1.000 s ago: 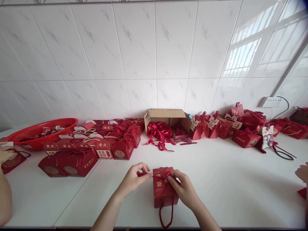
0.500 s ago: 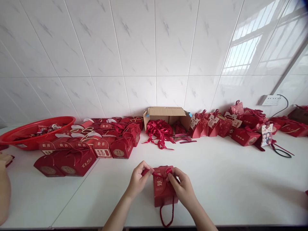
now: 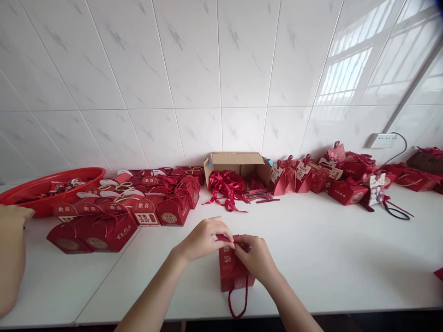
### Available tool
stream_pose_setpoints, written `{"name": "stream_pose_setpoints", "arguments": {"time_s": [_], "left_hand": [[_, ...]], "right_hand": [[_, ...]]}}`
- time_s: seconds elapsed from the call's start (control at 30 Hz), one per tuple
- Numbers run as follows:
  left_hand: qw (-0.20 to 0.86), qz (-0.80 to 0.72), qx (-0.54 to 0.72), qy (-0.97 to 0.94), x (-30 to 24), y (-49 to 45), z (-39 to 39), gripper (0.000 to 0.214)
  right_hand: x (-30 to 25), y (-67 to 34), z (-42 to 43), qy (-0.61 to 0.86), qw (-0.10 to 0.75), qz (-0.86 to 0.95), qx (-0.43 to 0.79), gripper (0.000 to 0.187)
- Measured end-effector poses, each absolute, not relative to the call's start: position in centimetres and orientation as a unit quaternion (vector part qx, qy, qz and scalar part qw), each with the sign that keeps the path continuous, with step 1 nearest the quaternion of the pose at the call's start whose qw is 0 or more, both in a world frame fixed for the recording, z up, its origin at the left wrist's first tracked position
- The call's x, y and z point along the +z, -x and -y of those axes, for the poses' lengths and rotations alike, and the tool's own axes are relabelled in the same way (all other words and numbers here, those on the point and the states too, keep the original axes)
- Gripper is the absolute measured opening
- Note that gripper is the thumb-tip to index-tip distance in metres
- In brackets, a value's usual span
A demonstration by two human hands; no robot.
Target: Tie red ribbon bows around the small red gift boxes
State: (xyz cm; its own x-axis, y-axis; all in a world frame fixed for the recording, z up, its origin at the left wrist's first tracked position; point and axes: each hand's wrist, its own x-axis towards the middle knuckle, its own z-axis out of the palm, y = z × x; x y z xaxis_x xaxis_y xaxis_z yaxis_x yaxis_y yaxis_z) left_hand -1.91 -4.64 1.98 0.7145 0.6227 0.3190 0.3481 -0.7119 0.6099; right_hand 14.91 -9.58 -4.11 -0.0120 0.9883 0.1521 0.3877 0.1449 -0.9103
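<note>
From where I stand, the person has both hands together over one small red box (image 3: 227, 273), which sits on the white counter (image 3: 328, 258) near its front edge, between the two forearms. The left hand (image 3: 206, 238) is pinching a strip of dark red ribbon (image 3: 223, 238) above the box's far end. The right hand (image 3: 255, 256) has its thumb and fingers closed on the ribbon at the top of the box, right against the left fingertips; the fingers hide exactly which part it grips. A twisted cord handle (image 3: 246, 302) hangs in a loop from the near side of the box.

Further back, against the tiled wall (image 3: 197, 60), a cardboard carton (image 3: 238, 158) lies with its open side to the front, and a tangle of red ribbons (image 3: 226, 184) spills out of it. To the left I see rows of red boxes (image 3: 117, 233), and behind them a wide red basin (image 3: 43, 208) with small wrapped pieces (image 3: 65, 185) in it. Another person's arm (image 3: 10, 263) reaches in at the left edge. Right of the carton stand small tagged boxes (image 3: 302, 180), then a heap of red boxes (image 3: 348, 192) with a black loop (image 3: 401, 218) in front.
</note>
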Motion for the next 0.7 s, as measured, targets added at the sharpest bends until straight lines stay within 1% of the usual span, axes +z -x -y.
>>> {"name": "stream_pose_setpoints", "arguments": {"time_s": [0.1, 0.2, 0.27, 0.33, 0.4, 0.47, 0.57, 0.7], "left_hand": [[0.265, -0.265, 0.217, -0.901, 3.3, 0.4, 3.2, 0.006], [0.256, -0.244, 0.193, -0.915, 3.7, -1.4, 1.8, 0.003], [0.214, -0.259, 0.231, -0.913, 3.4, -2.2, 1.3, 0.005], [0.161, -0.31, 0.319, -0.881, 2.8, -2.4, 1.5, 0.009], [0.151, -0.364, 0.385, -0.835, 1.9, -1.7, 2.4, 0.016], [0.21, -0.393, 0.381, -0.81, 0.7, -0.6, 3.7, 0.022], [0.305, -0.414, 0.334, -0.79, -1.3, 0.7, 5.6, 0.02], [0.333, -0.446, 0.368, -0.745, -3.5, 0.7, 6.8, 0.014]], "right_hand": [[-3.9, -15.5, 10.0, 0.509, 0.42, 0.675, 0.331, 0.021], [-4.0, -15.7, 10.2, 0.503, 0.417, 0.682, 0.329, 0.024], [-4.3, -15.6, 10.1, 0.512, 0.426, 0.662, 0.343, 0.031], [-4.6, -15.5, 10.0, 0.515, 0.441, 0.644, 0.355, 0.036], [-4.9, -15.4, 9.8, 0.507, 0.454, 0.639, 0.358, 0.038], [-5.1, -15.5, 9.8, 0.497, 0.462, 0.643, 0.356, 0.039], [-5.3, -15.8, 9.8, 0.48, 0.467, 0.65, 0.359, 0.037], [-5.5, -15.6, 10.0, 0.48, 0.499, 0.618, 0.371, 0.028]]}}
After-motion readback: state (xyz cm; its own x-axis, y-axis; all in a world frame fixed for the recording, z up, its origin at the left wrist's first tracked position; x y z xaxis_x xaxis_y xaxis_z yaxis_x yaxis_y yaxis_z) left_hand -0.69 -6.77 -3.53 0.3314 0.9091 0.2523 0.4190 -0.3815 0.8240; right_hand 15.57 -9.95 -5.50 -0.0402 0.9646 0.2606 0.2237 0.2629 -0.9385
